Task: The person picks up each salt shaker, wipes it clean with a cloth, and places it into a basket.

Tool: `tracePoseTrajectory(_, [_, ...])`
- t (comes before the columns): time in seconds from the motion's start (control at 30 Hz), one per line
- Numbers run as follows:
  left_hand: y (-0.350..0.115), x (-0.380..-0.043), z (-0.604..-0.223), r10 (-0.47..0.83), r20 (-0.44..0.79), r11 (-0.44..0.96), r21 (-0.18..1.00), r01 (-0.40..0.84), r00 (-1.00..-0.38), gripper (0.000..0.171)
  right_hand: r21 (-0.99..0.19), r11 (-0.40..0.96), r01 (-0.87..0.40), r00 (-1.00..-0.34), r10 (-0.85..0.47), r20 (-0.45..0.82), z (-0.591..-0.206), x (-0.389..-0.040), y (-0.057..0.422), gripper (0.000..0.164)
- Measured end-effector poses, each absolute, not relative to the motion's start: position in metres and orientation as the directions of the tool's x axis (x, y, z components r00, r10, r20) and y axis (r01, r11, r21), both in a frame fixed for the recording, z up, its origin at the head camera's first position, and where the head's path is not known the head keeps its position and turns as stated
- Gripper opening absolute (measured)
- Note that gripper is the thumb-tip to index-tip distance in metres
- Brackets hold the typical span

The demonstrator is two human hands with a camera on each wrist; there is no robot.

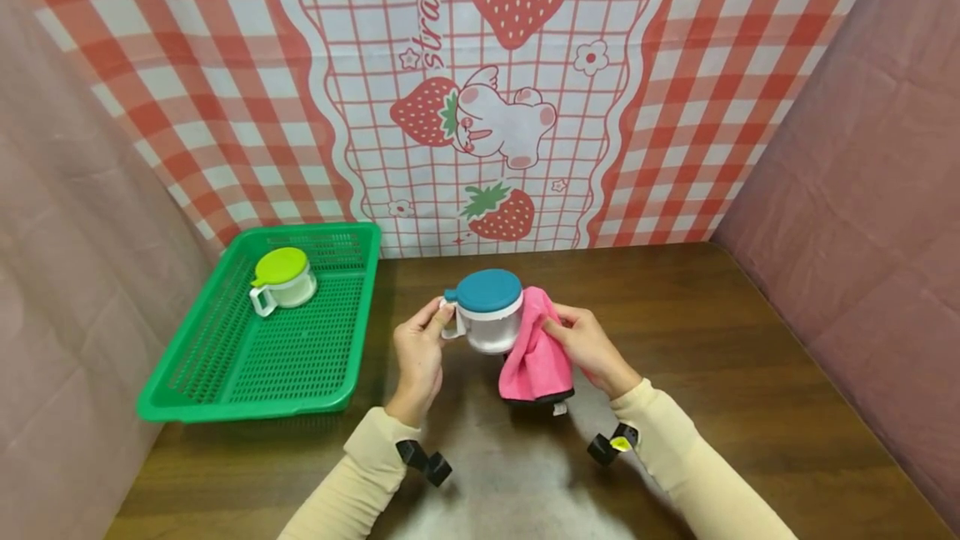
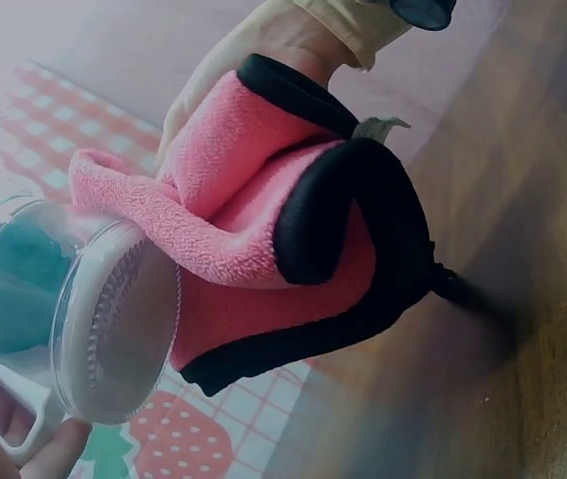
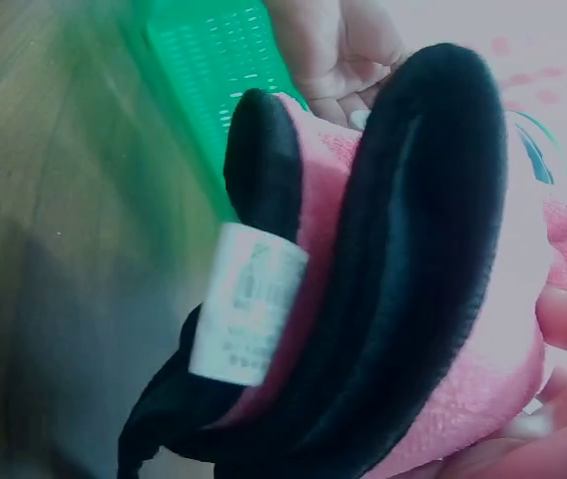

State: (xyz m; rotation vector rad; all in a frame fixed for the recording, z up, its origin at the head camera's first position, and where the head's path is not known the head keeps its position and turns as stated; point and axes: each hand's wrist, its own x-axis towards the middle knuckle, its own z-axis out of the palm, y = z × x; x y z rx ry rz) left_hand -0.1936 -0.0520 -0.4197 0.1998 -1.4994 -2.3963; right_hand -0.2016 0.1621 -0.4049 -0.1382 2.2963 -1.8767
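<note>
A clear seasoning jar [image 1: 492, 328] with a blue lid and a white handle is held up over the table. My left hand [image 1: 420, 357] pinches the jar by its handle, thumb on top. On the jar's right side lies a pink cloth [image 1: 536, 357] with black edging and a white tag, gripped by my right hand [image 1: 592, 348]. In the left wrist view the jar's ribbed base [image 2: 129, 319] faces the camera, with the cloth [image 2: 234, 200] against its side. The cloth [image 3: 323, 200] hides most of the jar in the right wrist view.
A green plastic basket [image 1: 352, 348] stands on the left of the wooden table [image 1: 712, 357]. Inside it sits a similar jar [image 1: 292, 286] with a lime-green lid. Behind the table hangs a checked strawberry cloth [image 1: 480, 48]; pink curtains flank both sides.
</note>
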Motion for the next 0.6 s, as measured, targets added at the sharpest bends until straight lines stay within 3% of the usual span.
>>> tracePoseTrajectory(0.37, [-0.054, -0.192, -0.419, -0.140, 0.088, -0.214, 0.970, 0.117, -0.986, 0.032, -0.992, 0.121, 0.045, -0.991, -0.120, -0.059, -0.408, -0.202, 0.169, 0.033])
tracePoseTrajectory(0.6, [-0.057, -0.192, -0.417, -0.146, 0.119, 0.005, 0.993, 0.120, -0.982, 0.030, -0.992, 0.112, 0.054, -0.987, -0.144, -0.070, -0.410, -0.203, 0.174, 0.036])
